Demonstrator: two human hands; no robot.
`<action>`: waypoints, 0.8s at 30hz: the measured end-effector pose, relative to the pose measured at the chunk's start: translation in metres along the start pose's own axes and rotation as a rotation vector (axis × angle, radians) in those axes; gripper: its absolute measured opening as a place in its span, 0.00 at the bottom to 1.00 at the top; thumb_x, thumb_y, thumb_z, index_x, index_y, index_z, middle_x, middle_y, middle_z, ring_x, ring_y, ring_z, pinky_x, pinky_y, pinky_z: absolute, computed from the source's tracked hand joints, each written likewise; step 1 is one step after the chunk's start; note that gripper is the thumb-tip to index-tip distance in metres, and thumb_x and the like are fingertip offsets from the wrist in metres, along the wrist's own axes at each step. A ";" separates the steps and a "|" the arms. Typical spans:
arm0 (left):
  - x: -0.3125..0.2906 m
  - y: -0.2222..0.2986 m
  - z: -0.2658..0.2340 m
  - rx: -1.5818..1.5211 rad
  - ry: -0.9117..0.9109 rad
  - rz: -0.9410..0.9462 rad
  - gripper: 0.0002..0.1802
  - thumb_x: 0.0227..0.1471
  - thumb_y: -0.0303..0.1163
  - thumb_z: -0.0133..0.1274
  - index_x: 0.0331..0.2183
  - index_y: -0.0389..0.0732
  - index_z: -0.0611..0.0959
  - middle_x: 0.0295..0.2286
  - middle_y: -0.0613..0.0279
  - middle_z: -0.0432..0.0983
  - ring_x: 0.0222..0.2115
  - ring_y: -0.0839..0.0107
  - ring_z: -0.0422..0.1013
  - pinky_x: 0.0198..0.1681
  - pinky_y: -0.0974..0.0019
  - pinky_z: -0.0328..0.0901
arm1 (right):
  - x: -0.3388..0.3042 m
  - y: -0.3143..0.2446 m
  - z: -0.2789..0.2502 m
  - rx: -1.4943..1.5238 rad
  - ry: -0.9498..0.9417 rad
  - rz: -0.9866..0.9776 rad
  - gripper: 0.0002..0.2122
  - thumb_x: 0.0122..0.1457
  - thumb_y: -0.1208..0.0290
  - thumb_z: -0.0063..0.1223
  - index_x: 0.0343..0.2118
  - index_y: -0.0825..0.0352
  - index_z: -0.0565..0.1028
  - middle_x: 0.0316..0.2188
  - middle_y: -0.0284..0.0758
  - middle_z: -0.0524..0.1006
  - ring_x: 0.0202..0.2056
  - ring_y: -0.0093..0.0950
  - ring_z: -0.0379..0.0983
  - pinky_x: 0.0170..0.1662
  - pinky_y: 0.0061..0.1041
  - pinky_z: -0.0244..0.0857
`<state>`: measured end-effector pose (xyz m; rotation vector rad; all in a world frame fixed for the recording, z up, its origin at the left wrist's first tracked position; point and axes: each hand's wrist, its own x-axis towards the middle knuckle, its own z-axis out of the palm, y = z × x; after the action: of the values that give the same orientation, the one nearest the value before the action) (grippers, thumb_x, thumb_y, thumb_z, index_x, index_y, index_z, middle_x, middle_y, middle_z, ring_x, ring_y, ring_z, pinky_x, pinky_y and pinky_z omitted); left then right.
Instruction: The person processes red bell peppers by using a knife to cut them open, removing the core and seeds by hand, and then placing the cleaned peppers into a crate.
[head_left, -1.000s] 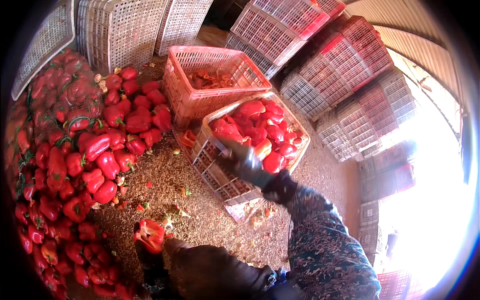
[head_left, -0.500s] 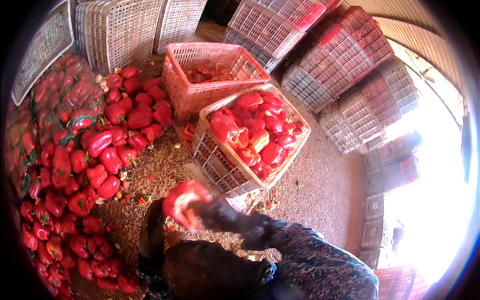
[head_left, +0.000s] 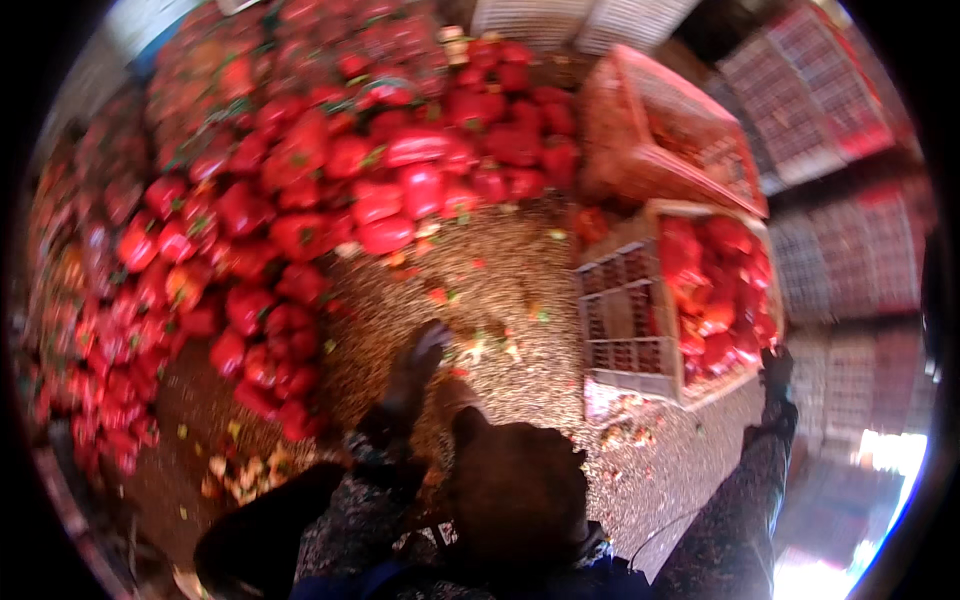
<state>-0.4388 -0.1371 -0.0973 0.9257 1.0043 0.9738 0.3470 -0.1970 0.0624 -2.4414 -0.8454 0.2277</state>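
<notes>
My left hand (head_left: 429,341), blurred, hovers over the debris-strewn floor in front of the pepper heap; its finger posture is smeared and no object shows in it. Over at the right, my right hand (head_left: 776,366) is beside the near right corner of a pale plastic crate (head_left: 628,380). Its dark fingers look apart, with nothing visible between them. Red bell peppers (head_left: 712,290) fill that crate. A large heap of red bell peppers (head_left: 300,235) spreads across the left and far floor.
A red crate (head_left: 672,150) with scraps inside stands behind the filled one. Netted sacks of peppers (head_left: 210,80) lie at the far left. Stacked crates (head_left: 810,85) line the right side. Pale trimmings (head_left: 250,475) lie near my left leg.
The view has swung left, shifting the crates rightward. My right hand, earlier holding a red bell pepper in front of me, is now out at the filled crate without it.
</notes>
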 end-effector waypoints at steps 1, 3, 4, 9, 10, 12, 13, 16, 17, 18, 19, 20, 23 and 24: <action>-0.001 0.005 0.001 0.296 0.020 0.082 0.24 0.65 0.34 0.46 0.58 0.34 0.68 0.53 0.55 0.71 0.53 0.66 0.68 0.59 0.63 0.60 | 0.003 -0.001 0.005 -0.129 0.009 -0.066 0.19 0.59 0.56 0.56 0.48 0.63 0.73 0.16 0.30 0.71 0.11 0.23 0.62 0.12 0.25 0.54; -0.020 0.000 0.000 -0.220 0.177 0.050 0.22 0.62 0.28 0.50 0.56 0.33 0.71 0.51 0.53 0.72 0.51 0.65 0.69 0.56 0.63 0.63 | -0.013 -0.031 0.049 -0.075 0.091 -0.082 0.15 0.63 0.57 0.50 0.47 0.60 0.76 0.16 0.27 0.71 0.13 0.22 0.64 0.13 0.24 0.53; -0.016 -0.016 -0.003 -0.248 0.187 0.128 0.22 0.61 0.26 0.51 0.55 0.33 0.71 0.50 0.52 0.72 0.51 0.66 0.69 0.56 0.64 0.63 | -0.013 -0.034 0.031 -0.207 0.144 -0.106 0.15 0.64 0.58 0.50 0.48 0.59 0.77 0.17 0.26 0.71 0.15 0.20 0.62 0.16 0.23 0.55; -0.012 -0.012 -0.083 0.366 0.836 0.338 0.28 0.54 0.26 0.58 0.56 0.34 0.71 0.52 0.51 0.72 0.51 0.63 0.70 0.53 0.63 0.65 | -0.169 -0.158 0.051 0.727 -0.265 -0.439 0.20 0.65 0.76 0.45 0.61 0.65 0.68 0.48 0.32 0.77 0.22 0.13 0.64 0.22 0.12 0.55; -0.011 0.003 -0.104 0.399 0.977 0.407 0.30 0.52 0.28 0.59 0.56 0.34 0.71 0.52 0.50 0.72 0.51 0.62 0.70 0.53 0.62 0.66 | -0.195 -0.170 0.061 0.640 -0.287 -0.448 0.20 0.64 0.77 0.46 0.60 0.65 0.68 0.50 0.33 0.76 0.22 0.14 0.65 0.23 0.13 0.58; -0.024 0.028 -0.151 0.517 1.039 0.306 0.34 0.47 0.34 0.63 0.56 0.36 0.72 0.52 0.47 0.71 0.52 0.56 0.69 0.52 0.59 0.67 | -0.247 -0.184 0.095 0.386 -0.328 -0.448 0.21 0.63 0.78 0.49 0.60 0.68 0.68 0.53 0.36 0.75 0.24 0.16 0.69 0.25 0.15 0.63; -0.031 0.020 -0.182 0.724 1.015 0.221 0.36 0.46 0.36 0.64 0.56 0.36 0.72 0.53 0.45 0.70 0.52 0.55 0.69 0.52 0.57 0.67 | -0.264 -0.184 0.120 0.414 -0.445 -0.488 0.21 0.61 0.78 0.51 0.59 0.69 0.68 0.54 0.37 0.74 0.25 0.17 0.72 0.27 0.17 0.66; -0.029 0.033 -0.208 0.829 0.919 -0.130 0.41 0.42 0.42 0.66 0.57 0.38 0.72 0.53 0.41 0.69 0.54 0.48 0.67 0.53 0.52 0.66 | -0.334 -0.237 0.176 0.685 -0.909 -0.275 0.22 0.60 0.79 0.54 0.58 0.72 0.68 0.53 0.38 0.74 0.32 0.19 0.75 0.33 0.19 0.73; -0.026 0.040 -0.210 0.781 0.884 -0.254 0.42 0.41 0.43 0.67 0.57 0.38 0.72 0.54 0.40 0.68 0.54 0.46 0.66 0.54 0.50 0.65 | -0.350 -0.255 0.196 0.917 -1.154 -0.044 0.22 0.60 0.79 0.53 0.58 0.72 0.67 0.51 0.38 0.75 0.34 0.19 0.76 0.35 0.19 0.74; -0.025 0.036 -0.207 0.948 0.930 -0.114 0.42 0.41 0.43 0.67 0.57 0.38 0.72 0.54 0.40 0.68 0.54 0.45 0.66 0.55 0.49 0.64 | -0.365 -0.271 0.209 0.932 -1.242 0.004 0.23 0.60 0.80 0.53 0.59 0.71 0.67 0.47 0.37 0.76 0.32 0.18 0.74 0.33 0.19 0.73; -0.025 0.029 -0.193 1.111 0.967 0.041 0.41 0.41 0.42 0.66 0.57 0.38 0.73 0.53 0.40 0.69 0.54 0.45 0.66 0.55 0.48 0.63 | -0.379 -0.287 0.221 0.946 -1.323 0.046 0.23 0.60 0.81 0.52 0.59 0.70 0.66 0.43 0.36 0.76 0.30 0.18 0.73 0.32 0.19 0.73; -0.029 0.020 -0.179 1.274 1.000 0.186 0.41 0.41 0.42 0.66 0.57 0.39 0.73 0.53 0.40 0.69 0.53 0.44 0.66 0.56 0.48 0.63 | -0.403 -0.311 0.227 0.445 -1.051 -0.161 0.24 0.60 0.82 0.51 0.60 0.69 0.65 0.38 0.35 0.77 0.27 0.17 0.71 0.29 0.19 0.72; -0.030 -0.019 -0.136 1.306 0.868 0.345 0.33 0.47 0.38 0.62 0.55 0.41 0.74 0.54 0.43 0.69 0.54 0.44 0.66 0.56 0.47 0.62 | -0.414 -0.315 0.285 0.562 -1.333 -0.003 0.24 0.62 0.75 0.53 0.61 0.66 0.64 0.36 0.31 0.75 0.25 0.16 0.70 0.28 0.19 0.70; -0.030 -0.025 -0.124 1.235 0.796 0.408 0.34 0.46 0.37 0.63 0.55 0.41 0.74 0.53 0.44 0.70 0.53 0.44 0.67 0.54 0.47 0.64 | -0.417 -0.317 0.301 0.446 -1.338 -0.263 0.23 0.62 0.75 0.53 0.60 0.66 0.65 0.33 0.30 0.74 0.24 0.16 0.70 0.29 0.19 0.70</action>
<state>-0.5584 -0.1526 -0.1469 1.8612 2.2695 1.0424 -0.2450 -0.1136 -0.0252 -1.4980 -1.3765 1.8120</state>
